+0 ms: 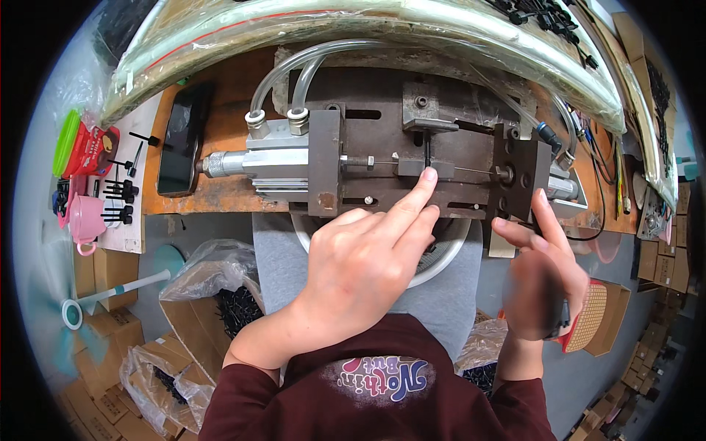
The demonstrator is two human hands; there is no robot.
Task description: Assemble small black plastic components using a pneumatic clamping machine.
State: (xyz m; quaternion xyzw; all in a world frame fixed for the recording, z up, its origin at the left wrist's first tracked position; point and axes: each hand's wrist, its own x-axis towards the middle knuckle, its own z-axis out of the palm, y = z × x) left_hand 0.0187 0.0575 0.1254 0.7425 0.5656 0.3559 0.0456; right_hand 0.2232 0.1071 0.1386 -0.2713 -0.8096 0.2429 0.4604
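A dark metal fixture [471, 158] with a silver pneumatic cylinder [276, 158] at its left is bolted across the bench. My left hand [364, 253] reaches over its front edge. Its index finger is stretched out, with the tip on a small block [415, 167] where a thin black rod [426, 147] stands. The left thumb is hidden. My right hand [562, 272] is at the front of the fixture's right-hand upright plate [526, 173], index finger raised beside it. Its other fingers curl over something dark; a blurred patch hides most of it, and a black bit shows at the edge.
A black phone [184, 140] lies at the bench's left end. Farther left are black-headed pins [121, 191], a pink cup [87, 220] and a red packet [94, 151]. Clear air hoses [309, 62] arch behind. Open cartons [198, 323] and a fan [71, 314] stand below.
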